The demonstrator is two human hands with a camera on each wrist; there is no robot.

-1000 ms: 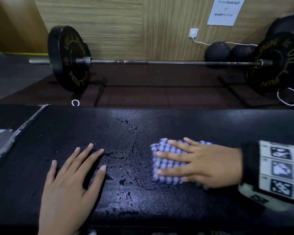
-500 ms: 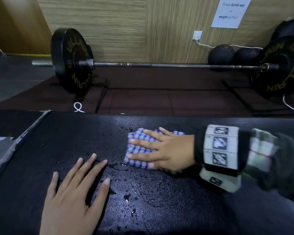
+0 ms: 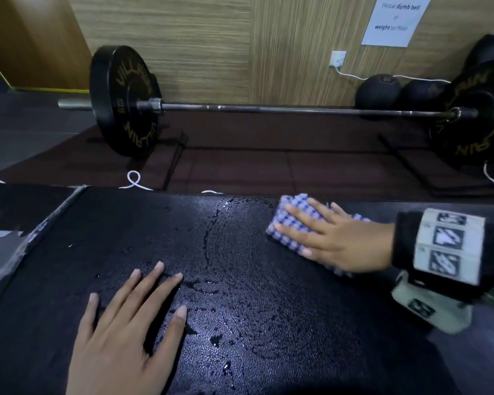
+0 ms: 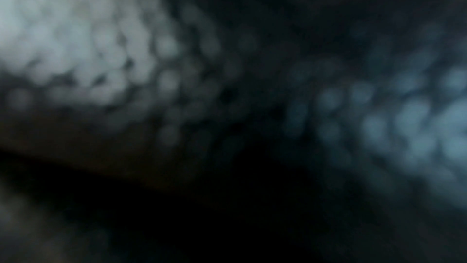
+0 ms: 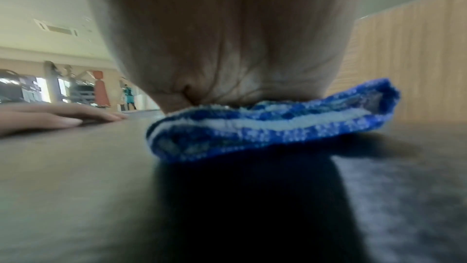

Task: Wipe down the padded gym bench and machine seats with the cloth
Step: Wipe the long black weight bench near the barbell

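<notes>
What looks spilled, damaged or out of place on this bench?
Liquid beads and streaks lie across the bench pad between the left hand and the cloth; likely cleaning fluid. The pad's left edge looks worn.

This is a gym: a loaded barbell (image 3: 268, 109) with black bumper plates (image 3: 123, 101) lies on dark rubber floor tiles (image 3: 240, 169), medicine balls (image 3: 378, 91) sit against the wood-panelled wall (image 3: 211, 38), and a posted notice (image 3: 392, 18) mentions dumbbells and weights.
</notes>
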